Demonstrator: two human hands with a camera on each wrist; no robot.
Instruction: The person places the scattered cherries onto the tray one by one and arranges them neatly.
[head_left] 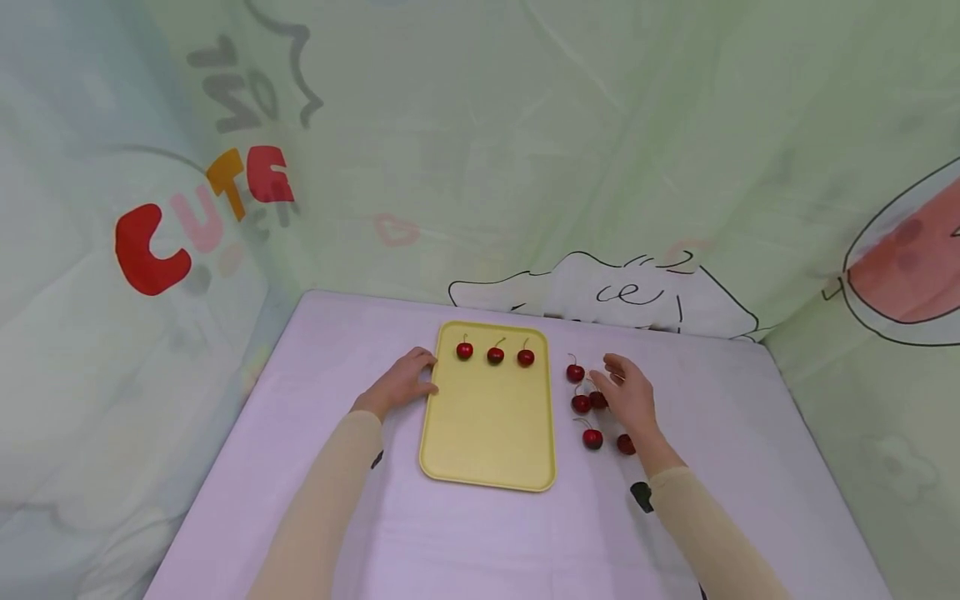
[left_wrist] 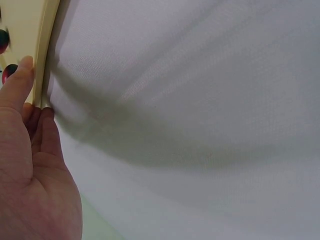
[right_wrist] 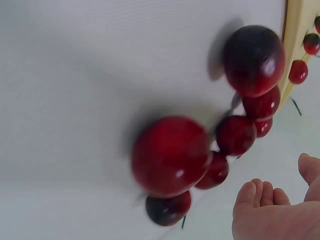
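A yellow tray (head_left: 491,433) lies on the table, with three red cherries in a row inside its far end, the middle one (head_left: 496,356) among them. My left hand (head_left: 405,379) holds the tray's left edge; in the left wrist view, the thumb (left_wrist: 25,67) overlaps the rim and the other fingers stay at its outer side. To the right of the tray lie several loose cherries, one (head_left: 592,439) nearer me. Over this group is my right hand (head_left: 628,398), fingers loosely bent and thumb apart, with nothing between them. It partly hides a cherry (head_left: 597,400).
A pale lilac cloth covers the table (head_left: 465,542). Printed fabric walls (head_left: 487,167) rise behind it and on both sides. In the right wrist view, loose cherries (right_wrist: 172,156) lie close together beside the tray's edge (right_wrist: 295,30).
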